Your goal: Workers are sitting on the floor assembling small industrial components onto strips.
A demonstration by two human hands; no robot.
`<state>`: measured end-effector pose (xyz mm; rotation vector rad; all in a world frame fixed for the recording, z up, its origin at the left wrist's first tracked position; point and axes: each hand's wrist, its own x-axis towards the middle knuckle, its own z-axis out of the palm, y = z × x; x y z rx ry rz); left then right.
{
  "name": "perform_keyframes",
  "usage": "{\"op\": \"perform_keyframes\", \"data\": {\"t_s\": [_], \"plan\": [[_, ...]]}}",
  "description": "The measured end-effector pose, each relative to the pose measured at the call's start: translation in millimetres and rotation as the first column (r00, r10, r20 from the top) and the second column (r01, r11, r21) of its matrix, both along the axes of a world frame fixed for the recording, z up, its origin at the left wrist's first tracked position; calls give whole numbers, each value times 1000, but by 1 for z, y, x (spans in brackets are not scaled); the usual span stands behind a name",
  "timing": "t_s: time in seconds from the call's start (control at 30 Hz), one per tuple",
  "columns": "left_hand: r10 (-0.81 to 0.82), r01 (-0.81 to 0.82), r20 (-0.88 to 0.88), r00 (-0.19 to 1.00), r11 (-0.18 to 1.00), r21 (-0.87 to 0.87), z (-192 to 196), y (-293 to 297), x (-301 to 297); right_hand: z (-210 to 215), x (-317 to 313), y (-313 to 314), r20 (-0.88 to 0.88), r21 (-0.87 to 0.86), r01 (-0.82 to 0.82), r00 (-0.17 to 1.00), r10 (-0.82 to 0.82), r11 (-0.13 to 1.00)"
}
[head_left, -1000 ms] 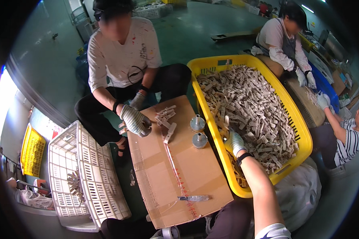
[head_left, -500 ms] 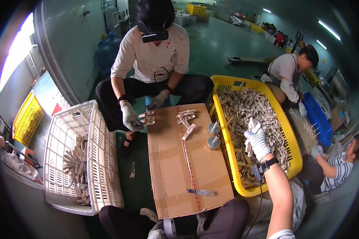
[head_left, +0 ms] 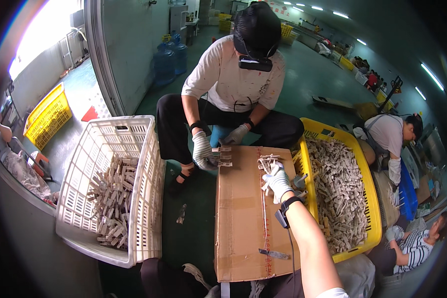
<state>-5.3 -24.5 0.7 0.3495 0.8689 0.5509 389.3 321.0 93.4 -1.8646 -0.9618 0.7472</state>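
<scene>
While the gloved right hand (head_left: 277,183) is closed around a bundle of small grey parts (head_left: 268,162), it hovers over the far right side of the flat cardboard sheet (head_left: 243,223) lying on the floor. My left hand is not visible. Just right of the cardboard stands a yellow crate (head_left: 375,218) full of the same parts. On the left, a white crate (head_left: 134,149) holds another pile. Opposite sits a person whose gloved hand (head_left: 203,151) holds some parts at the cardboard's far edge.

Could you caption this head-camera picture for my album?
Gloved right hand holds small pale parts over a cardboard sheet beside a yellow crate.
</scene>
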Motion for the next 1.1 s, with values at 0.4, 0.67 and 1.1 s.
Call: {"op": "perform_keyframes", "data": {"t_s": [0.4, 0.67, 1.1], "plan": [[-161, 156, -178, 971, 987, -39, 25, 20, 19, 36, 99, -51, 12, 72, -7, 1000, 6, 997], [-96, 86, -137, 986, 993, -77, 16, 16, 29, 45, 225, -208, 110, -301, 177, 982, -150, 937], [-183, 184, -267, 946, 983, -20, 9, 15, 40, -51, 223, -230, 411, -742, 214, 894, 178, 635]]}}
